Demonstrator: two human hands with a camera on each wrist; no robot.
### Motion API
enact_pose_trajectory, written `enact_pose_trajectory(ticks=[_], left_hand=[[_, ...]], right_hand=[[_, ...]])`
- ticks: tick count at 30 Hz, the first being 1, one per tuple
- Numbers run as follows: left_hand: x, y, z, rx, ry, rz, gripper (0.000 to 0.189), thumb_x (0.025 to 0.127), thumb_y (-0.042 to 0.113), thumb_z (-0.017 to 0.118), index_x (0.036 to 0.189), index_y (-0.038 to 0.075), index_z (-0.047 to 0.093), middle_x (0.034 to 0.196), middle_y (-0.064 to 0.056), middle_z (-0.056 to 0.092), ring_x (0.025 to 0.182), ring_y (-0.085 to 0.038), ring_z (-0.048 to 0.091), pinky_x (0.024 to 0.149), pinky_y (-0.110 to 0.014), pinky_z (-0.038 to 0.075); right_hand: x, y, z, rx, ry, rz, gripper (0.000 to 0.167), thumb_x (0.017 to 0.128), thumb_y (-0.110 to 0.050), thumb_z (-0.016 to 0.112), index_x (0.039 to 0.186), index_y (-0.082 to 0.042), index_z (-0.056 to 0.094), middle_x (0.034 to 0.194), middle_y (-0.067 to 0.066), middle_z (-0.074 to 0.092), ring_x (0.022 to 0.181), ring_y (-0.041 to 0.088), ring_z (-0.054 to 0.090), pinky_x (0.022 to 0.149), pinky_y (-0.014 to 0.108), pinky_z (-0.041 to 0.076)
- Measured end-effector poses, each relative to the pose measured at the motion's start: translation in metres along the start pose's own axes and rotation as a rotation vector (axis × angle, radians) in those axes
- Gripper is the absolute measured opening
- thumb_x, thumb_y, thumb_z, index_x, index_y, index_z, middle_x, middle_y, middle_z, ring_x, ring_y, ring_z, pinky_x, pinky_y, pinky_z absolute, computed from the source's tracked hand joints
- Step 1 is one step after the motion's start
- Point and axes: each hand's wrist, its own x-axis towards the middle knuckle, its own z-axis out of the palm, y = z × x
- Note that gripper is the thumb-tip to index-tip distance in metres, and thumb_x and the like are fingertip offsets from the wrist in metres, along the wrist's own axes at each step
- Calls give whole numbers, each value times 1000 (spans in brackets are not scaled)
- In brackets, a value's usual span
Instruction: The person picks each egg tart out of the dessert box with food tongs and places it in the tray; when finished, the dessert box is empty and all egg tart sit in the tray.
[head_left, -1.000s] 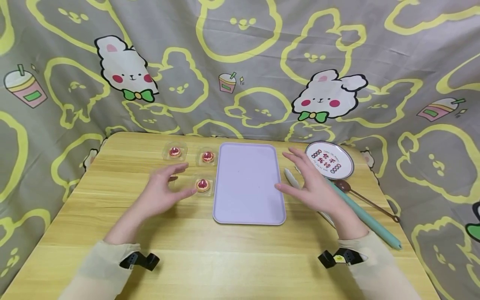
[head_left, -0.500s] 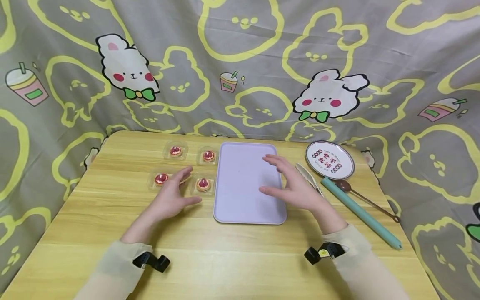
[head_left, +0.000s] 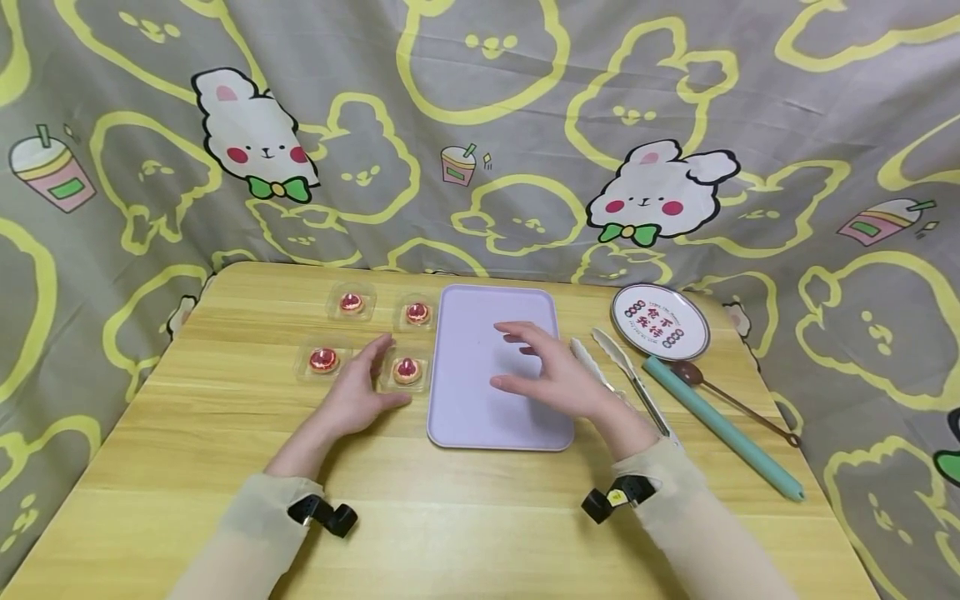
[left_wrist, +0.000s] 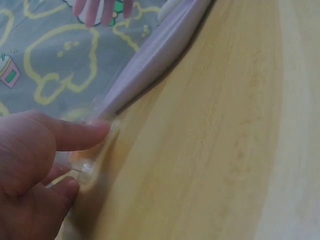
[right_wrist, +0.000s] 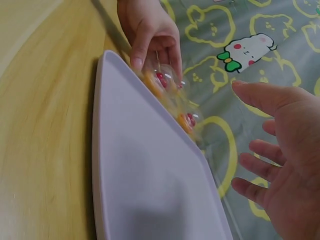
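Observation:
In the head view, my left hand [head_left: 356, 396] is spread around the near right tart [head_left: 407, 370] in its clear plastic case. Its thumb lies at the near side and its fingers at the left; in the left wrist view, the clear case [left_wrist: 86, 167] shows between thumb and fingers. Whether they touch it I cannot tell. My right hand [head_left: 558, 379] hovers over the right part of the lilac tray [head_left: 468, 375], fingers loosely bent, holding nothing. Other cased tarts stand nearby: one to the left [head_left: 324, 360], and two behind, a left one [head_left: 351, 303] and a right one [head_left: 417, 313].
To the right of the tray lie metal tongs [head_left: 633, 375], partly behind my right hand and forearm. Beyond are a teal rod like a rolling pin [head_left: 723, 427], a brown long-handled spoon [head_left: 688, 373] and a printed white plate [head_left: 660, 321]. A patterned grey curtain [head_left: 525, 125] borders the wooden table [head_left: 465, 517].
My left hand has moved right, past the left tart to the near right one. The right hand has moved left from beside the tongs to over the tray. Tarts and tray stay put.

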Motion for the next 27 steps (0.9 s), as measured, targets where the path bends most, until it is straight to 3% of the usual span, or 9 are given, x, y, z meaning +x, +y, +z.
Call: enact_pose_trajectory(ticks=[8, 20, 23, 27], left_hand=[[3, -9, 1, 22, -9, -12, 97, 84, 10, 89, 162, -1, 33, 159, -25, 44, 139, -47, 48, 118, -57, 39], [8, -12, 2, 21, -22, -14, 90, 86, 14, 90, 159, 3, 38, 153, -20, 52, 129, -42, 54, 112, -57, 44], [7, -13, 1, 20, -21, -22, 90, 86, 15, 90, 160, 3, 38, 154, -20, 52, 130, -43, 54, 113, -57, 43], [7, -14, 0, 15, -24, -32, 91, 86, 16, 90, 160, 4, 38, 155, -20, 51, 135, -44, 51, 116, -57, 41]], right_hand=[[21, 4, 18, 31, -48, 24, 69, 91, -18, 87, 151, -7, 56, 148, 9, 58, 131, 41, 58, 105, 49, 52], [60, 3, 46, -27, -131, 6, 62, 90, -20, 88, 143, -1, 61, 137, 17, 63, 121, 31, 61, 95, 42, 56], [71, 5, 57, -66, -173, -6, 69, 87, -23, 90, 143, 2, 59, 137, 19, 63, 122, 31, 60, 97, 43, 56], [82, 6, 71, -137, -225, -1, 79, 84, -29, 92, 147, 3, 56, 141, 16, 62, 128, 30, 57, 109, 41, 48]])
